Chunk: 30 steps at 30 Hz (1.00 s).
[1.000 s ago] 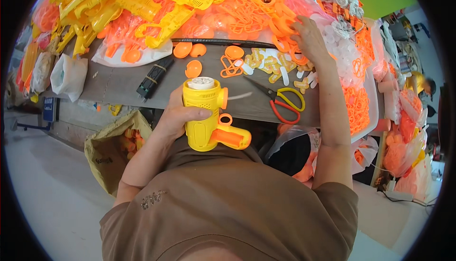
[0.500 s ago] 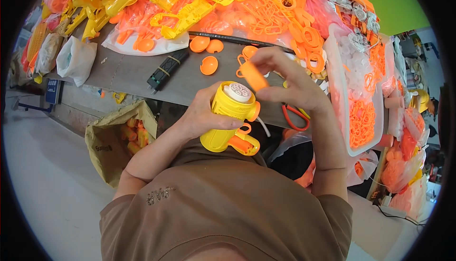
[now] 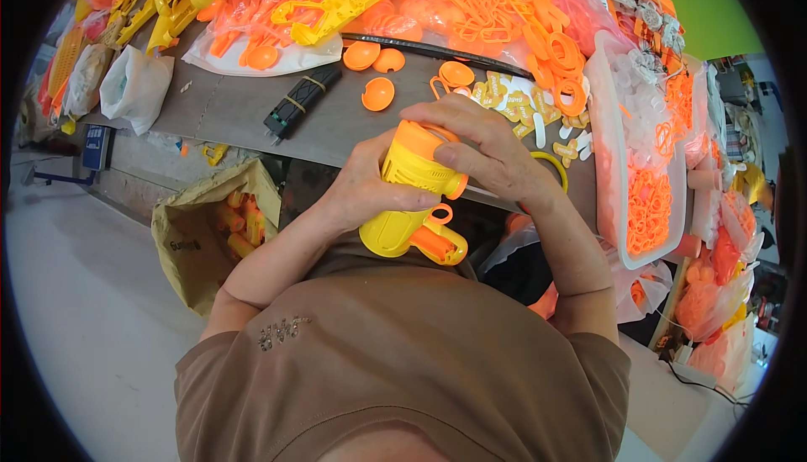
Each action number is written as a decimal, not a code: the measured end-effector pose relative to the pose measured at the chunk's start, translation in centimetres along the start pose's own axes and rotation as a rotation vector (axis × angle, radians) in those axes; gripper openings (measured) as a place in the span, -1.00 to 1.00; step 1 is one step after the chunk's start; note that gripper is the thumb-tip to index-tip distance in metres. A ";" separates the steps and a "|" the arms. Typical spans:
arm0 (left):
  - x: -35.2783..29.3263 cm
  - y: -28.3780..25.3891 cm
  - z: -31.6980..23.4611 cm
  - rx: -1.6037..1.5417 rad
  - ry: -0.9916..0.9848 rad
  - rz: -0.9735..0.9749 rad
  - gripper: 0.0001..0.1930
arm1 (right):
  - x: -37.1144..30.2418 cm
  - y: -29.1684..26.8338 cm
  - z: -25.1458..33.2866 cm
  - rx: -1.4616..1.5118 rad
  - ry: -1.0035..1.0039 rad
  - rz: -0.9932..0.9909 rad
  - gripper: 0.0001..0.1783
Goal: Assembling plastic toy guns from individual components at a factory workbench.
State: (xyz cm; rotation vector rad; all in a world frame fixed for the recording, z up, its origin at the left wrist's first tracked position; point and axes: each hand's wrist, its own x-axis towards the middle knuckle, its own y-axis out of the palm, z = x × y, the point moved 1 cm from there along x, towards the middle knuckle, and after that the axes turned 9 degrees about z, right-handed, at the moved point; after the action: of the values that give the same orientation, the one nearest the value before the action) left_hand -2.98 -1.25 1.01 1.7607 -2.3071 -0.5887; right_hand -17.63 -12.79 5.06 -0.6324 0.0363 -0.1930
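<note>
The left hand [image 3: 366, 184] is closed around the side of a yellow toy body [image 3: 393, 228], its thumb lying across the front. The right hand [image 3: 492, 155] is half open and arched over the top, with its fingers curved over an orange cap [image 3: 412, 141] and its thumb against the near side of it. Both hands thus meet on the one object, which is held upright with a slight tilt in front of the person's chest, at the near edge of the grey table [image 3: 227, 117]. An orange-lined grip and a small orange loop [image 3: 442, 213] stick out low on its right side.

The right hand covers part of the cap, and hand and forearm hide most of the scissors, leaving a yellow handle [image 3: 555, 168] showing. Beyond the hands lie loose orange cups [image 3: 378, 94], yellow and white stickers [image 3: 517, 102] and a banded black bundle [image 3: 294, 109]. A dark strip [image 3: 437, 52] runs across the table between these and the heap of yellow shells [image 3: 336, 12] and orange parts. A white tray [image 3: 607, 155] with orange loops [image 3: 649, 201] stands to the right; an open paper sack [image 3: 189, 210] stands at the lower left
</note>
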 end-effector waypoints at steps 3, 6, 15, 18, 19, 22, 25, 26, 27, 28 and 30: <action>-0.2 0.1 0.3 -0.022 -0.009 -0.027 -0.38 | -0.2 1.2 0.0 0.041 0.035 -0.069 -0.54; -0.5 0.5 0.5 -0.092 -0.002 -0.028 -0.38 | -0.7 2.0 0.6 0.052 0.072 -0.080 -0.56; -1.6 0.9 2.8 0.008 0.147 -0.128 -0.19 | -2.0 5.2 -0.7 0.153 0.045 -0.135 -0.54; -1.6 0.2 3.5 0.023 0.152 -0.011 -0.19 | -2.4 5.6 -0.5 0.102 0.040 -0.140 -0.50; -1.7 0.2 3.5 0.025 0.151 -0.012 -0.19 | -2.6 5.8 -0.2 0.103 0.038 -0.141 -0.50; -2.0 0.4 3.6 0.031 0.109 -0.038 -0.21 | -3.8 6.9 1.0 -0.031 -0.002 -0.402 -0.54; -2.2 0.5 3.8 -0.012 0.058 -0.065 -0.24 | -4.5 8.4 0.6 0.092 -0.004 -0.481 -0.57; -2.2 0.4 3.9 0.015 0.056 -0.079 -0.25 | -4.3 8.4 0.5 0.090 -0.042 -0.529 -0.58; -2.2 0.1 4.0 0.044 0.054 -0.096 -0.26 | -4.3 8.6 0.5 0.094 -0.042 -0.531 -0.58; -2.3 0.1 4.3 0.046 0.050 -0.098 -0.26 | -4.3 8.7 0.4 0.092 -0.040 -0.524 -0.59; -2.6 0.3 4.8 0.052 0.082 -0.109 -0.26 | -4.3 9.0 0.2 0.094 -0.035 -0.515 -0.61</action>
State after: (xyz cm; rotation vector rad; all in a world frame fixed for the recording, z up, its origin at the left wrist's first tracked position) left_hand -4.34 2.23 -2.97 1.9070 -2.2022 -0.4689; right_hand -20.32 -4.71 -0.19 -0.5414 -0.1707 -0.6771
